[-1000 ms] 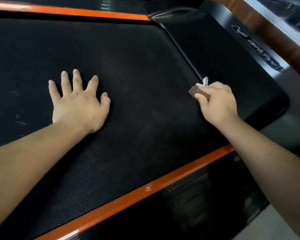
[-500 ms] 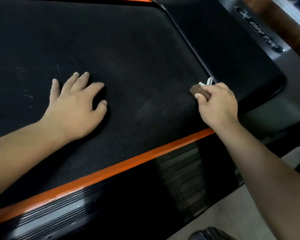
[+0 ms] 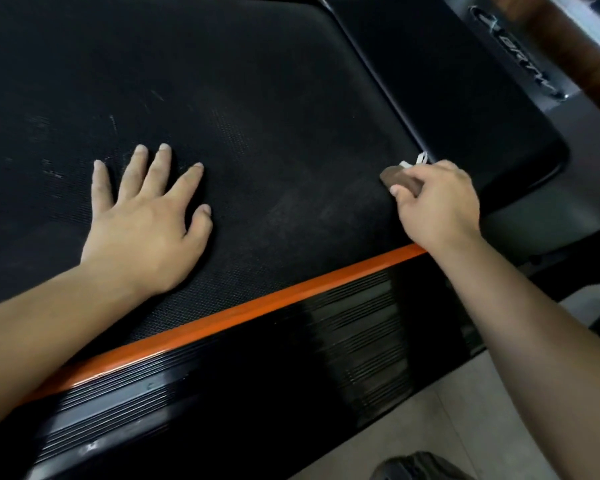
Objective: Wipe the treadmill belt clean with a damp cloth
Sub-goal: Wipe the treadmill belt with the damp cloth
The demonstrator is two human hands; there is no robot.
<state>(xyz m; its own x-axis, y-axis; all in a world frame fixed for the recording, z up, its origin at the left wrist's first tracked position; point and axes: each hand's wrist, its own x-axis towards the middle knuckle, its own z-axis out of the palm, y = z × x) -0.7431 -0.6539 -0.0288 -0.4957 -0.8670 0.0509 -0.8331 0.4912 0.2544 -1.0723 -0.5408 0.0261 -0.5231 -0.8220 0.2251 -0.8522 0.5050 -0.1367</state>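
Pressing palm-down on the treadmill belt [image 3: 257, 116], the left hand [image 3: 142, 230] is lying flat with its fingers straight and spread, holding nothing. It is sitting towards the near edge of the belt, well apart from the other hand.

Over at the belt's near right corner, the right hand [image 3: 437, 202] is clenching round the cloth [image 3: 397, 177], fingers curled over and the thumb lying across it. A brown, rounded end of the cloth is sticking out past the thumb on the side facing the left hand. A small white scrap [image 3: 421, 157] is poking out beyond the knuckles on the far side. The rest of the cloth is hiding under the fist. The cloth is sitting low on the belt, right where the belt is meeting the black motor cover [image 3: 447, 98]; whether it is actually pressing on the surface cannot be told from this angle.

Pale dusty flecks [image 3: 49, 171] are showing on the belt beyond the left hand's little finger. An orange strip [image 3: 257, 306] is running along the belt's near edge, passing under the right wrist, with a black ribbed side rail [image 3: 257, 375] just below it. Light floor [image 3: 447, 427] is showing past the rail.
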